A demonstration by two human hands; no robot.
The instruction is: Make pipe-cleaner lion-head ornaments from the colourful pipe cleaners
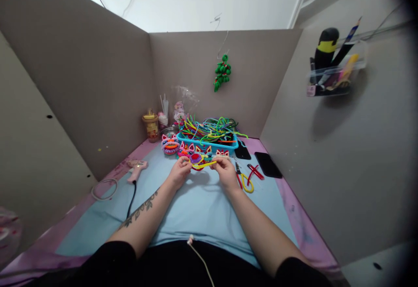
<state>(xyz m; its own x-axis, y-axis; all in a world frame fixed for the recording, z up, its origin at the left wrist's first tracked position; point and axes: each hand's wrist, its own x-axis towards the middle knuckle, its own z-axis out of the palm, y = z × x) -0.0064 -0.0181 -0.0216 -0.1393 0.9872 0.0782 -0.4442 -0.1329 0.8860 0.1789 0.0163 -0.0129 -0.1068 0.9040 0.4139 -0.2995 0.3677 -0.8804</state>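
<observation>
The left hand pinched the edge of a rounded purple, red and yellow piece; the right hand, spaced apart from it, pinched one end of a slim yellow strip bridging the gap. The piece was held above the blue cloth, in front of a rectangular tray heaped with thin, bent, fuzzy stems.

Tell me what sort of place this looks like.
Most likely a small craft workstation: there's a blue tray heaped with colourful bendy strips, what looks like a pink glue gun, and some small, bright, handmade-looking figures.
</observation>
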